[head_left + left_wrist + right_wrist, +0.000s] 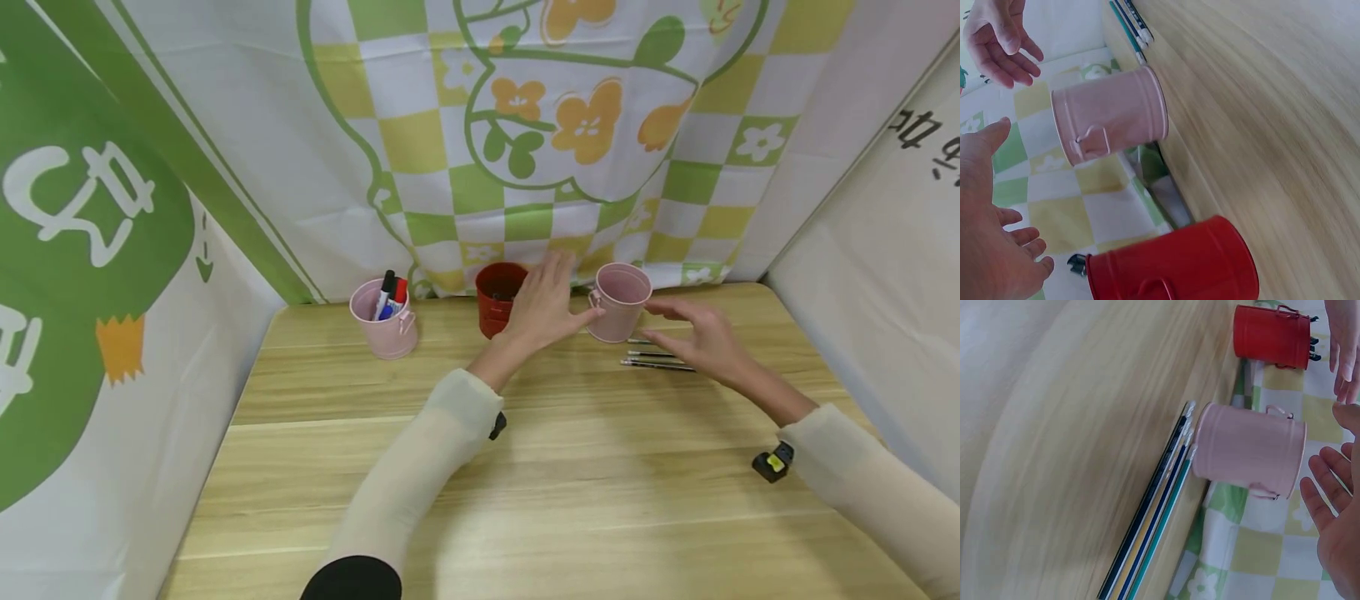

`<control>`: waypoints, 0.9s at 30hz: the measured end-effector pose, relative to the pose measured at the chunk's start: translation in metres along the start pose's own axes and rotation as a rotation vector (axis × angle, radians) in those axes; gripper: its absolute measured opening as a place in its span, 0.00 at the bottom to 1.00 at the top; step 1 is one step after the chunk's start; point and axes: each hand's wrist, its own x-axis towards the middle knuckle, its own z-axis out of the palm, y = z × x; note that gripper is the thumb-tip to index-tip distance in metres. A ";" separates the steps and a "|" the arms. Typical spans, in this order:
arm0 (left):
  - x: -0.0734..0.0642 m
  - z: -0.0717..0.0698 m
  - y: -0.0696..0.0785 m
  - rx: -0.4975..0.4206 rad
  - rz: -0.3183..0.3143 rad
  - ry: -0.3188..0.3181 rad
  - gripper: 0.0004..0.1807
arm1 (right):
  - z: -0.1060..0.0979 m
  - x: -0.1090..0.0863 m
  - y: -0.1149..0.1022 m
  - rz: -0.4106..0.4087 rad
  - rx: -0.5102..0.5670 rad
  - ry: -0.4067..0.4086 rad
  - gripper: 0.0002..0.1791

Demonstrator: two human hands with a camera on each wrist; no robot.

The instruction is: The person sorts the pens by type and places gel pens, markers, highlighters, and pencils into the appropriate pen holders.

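Note:
My left hand [542, 304] is open, its fingers spread above and between a red bucket [491, 312] and an upright pink bucket [618, 315]. On the other side of the pink bucket is my right hand [705, 337], also open, with thumb and fingers apart and nothing in the grasp. Both hands are apart from the pink bucket [1247, 449] in the right wrist view, near its rim. Several pencils [1154, 506] lie side by side on the table at its base. Small dark tips [1315, 340] stick out of the red bucket.
A second pink bucket [390, 337] holding marker pens [386, 296] stands at the left on the wooden table [570, 500]. Behind the buckets hangs a checked, flowered cloth [480, 192]. White cloth walls [885, 275] close in the sides.

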 end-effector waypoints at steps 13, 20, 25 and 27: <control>0.014 0.020 0.021 0.010 -0.003 -0.037 0.57 | 0.003 -0.024 0.019 -0.109 -0.164 -0.194 0.24; 0.020 0.033 0.029 -0.008 -0.003 -0.052 0.59 | 0.009 -0.036 0.030 -0.072 -0.219 -0.269 0.21; 0.022 0.043 0.033 -0.024 -0.039 -0.059 0.61 | 0.012 -0.042 0.034 -0.037 -0.236 -0.310 0.20; 0.022 0.046 0.034 -0.032 -0.051 -0.055 0.61 | 0.014 -0.043 0.035 -0.035 -0.232 -0.317 0.20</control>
